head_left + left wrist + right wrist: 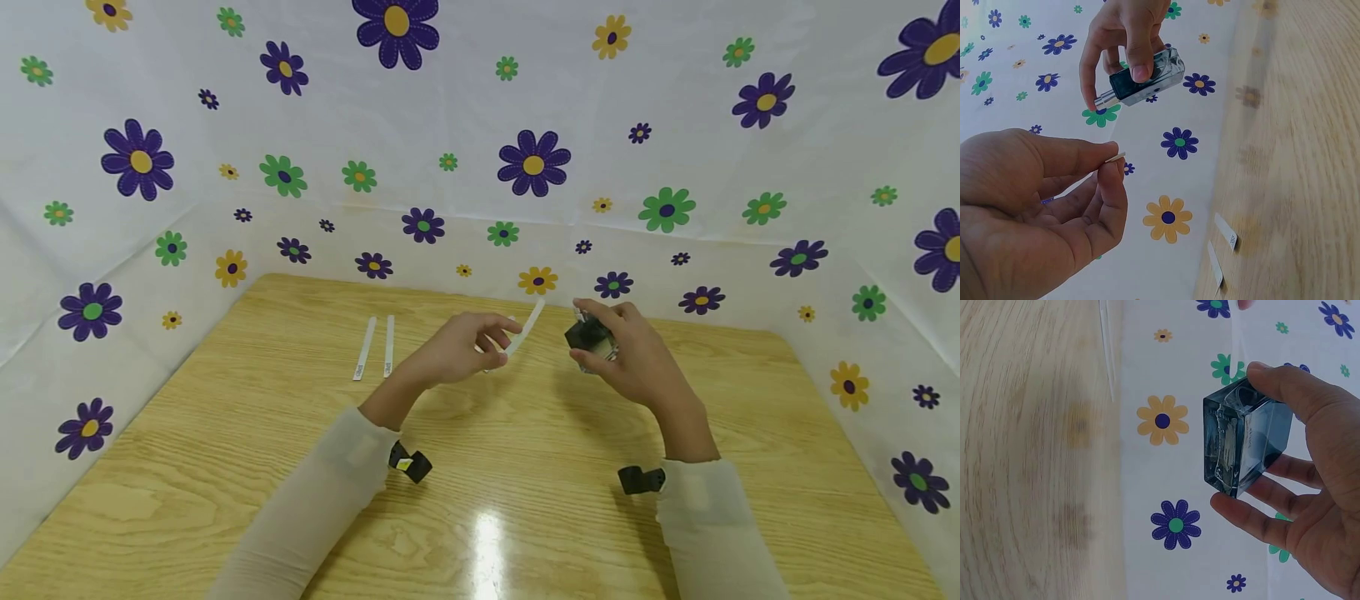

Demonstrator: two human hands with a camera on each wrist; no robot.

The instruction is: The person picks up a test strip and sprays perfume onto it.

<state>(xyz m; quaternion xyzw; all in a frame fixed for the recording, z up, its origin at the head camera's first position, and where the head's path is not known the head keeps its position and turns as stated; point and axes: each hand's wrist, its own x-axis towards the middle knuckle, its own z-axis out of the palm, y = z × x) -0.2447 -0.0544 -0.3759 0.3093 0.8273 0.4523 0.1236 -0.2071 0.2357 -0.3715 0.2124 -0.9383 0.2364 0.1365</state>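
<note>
My left hand [468, 346] pinches a thin white paper strip [529, 323] between thumb and forefinger, and it slants up and away to the right. Only the strip's near end [1116, 157] shows in the left wrist view. To the right, my right hand [637, 354] grips a dark blue-green glass perfume bottle [1147, 78] round its sides. The bottle is tipped, its silver spray top [1106, 100] pointing toward the left hand's side, with the forefinger at that top. In the right wrist view the squared glass base [1225, 447] faces the camera. Bottle and strip are apart.
Two more white strips, a left one [364, 348] and a right one [388, 346], lie on the wooden table [525, 467] left of the hands. Another strip lies partly hidden behind the left hand. A flowered white sheet [465, 108] walls the table's back and sides.
</note>
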